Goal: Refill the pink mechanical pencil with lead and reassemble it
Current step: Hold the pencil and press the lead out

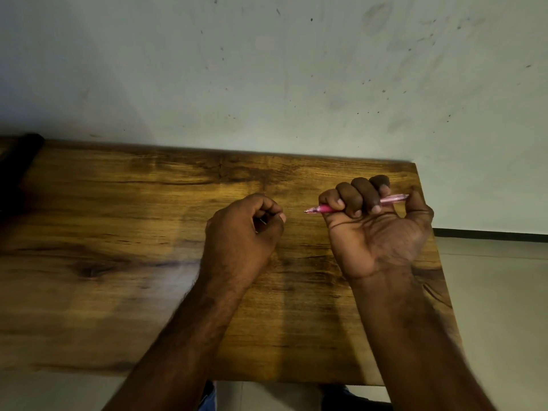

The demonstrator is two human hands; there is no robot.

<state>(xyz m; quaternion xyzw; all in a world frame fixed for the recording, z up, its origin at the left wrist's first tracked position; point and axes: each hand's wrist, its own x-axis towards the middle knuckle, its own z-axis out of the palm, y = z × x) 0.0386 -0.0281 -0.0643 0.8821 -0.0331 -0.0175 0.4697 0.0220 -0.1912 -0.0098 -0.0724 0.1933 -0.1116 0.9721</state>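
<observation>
One pink pencil (323, 208) crosswise through right hand (375, 232) grip, tip leftward.

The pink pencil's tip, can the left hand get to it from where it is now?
Probably yes. The tip sticks out of the right hand toward the left hand, with only bare wooden table between them.

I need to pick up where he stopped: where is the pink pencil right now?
In the head view, the pink mechanical pencil is gripped in the right hand above the wooden table's right side, tip pointing toward the closed left hand.
</observation>
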